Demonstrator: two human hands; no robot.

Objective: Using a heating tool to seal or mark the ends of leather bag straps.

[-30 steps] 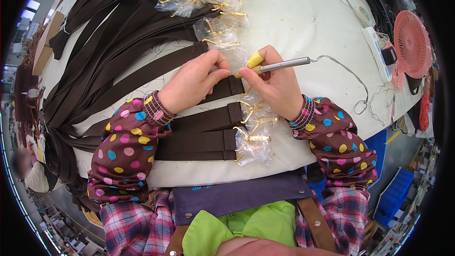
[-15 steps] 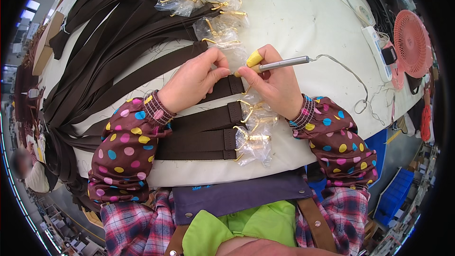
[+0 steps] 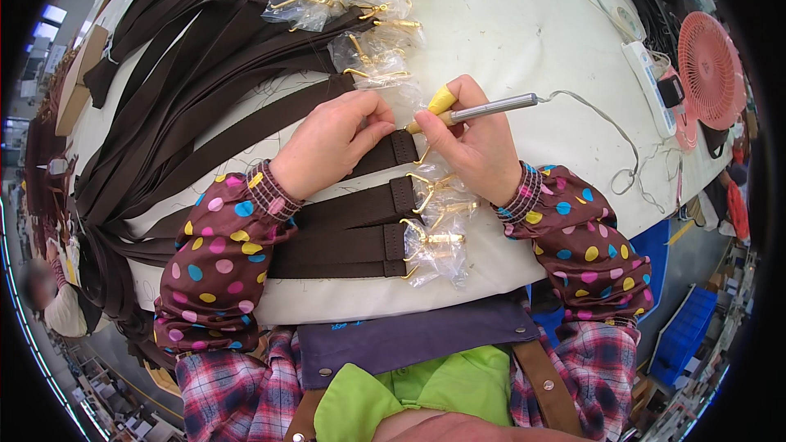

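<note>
Probably for fine control, the right hand (image 3: 477,147) grips a pen-like tool (image 3: 498,105) near its tip, by a brown strap (image 3: 386,154) on the desk (image 3: 524,45); the left hand's (image 3: 334,143) fingers pinch together, contents hidden.

A workshop, with bundled brown straps (image 3: 184,86), corded tool (image 3: 495,107), blue crate (image 3: 684,336).

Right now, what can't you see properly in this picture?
- Tip of the pen-shaped tool in the right hand: head view, too small to tell if it touches the strap.
- Whatever lies under the left hand: head view, hidden by that hand.
- Dark straps at top left: head view, cut off by the upper edge.
</note>
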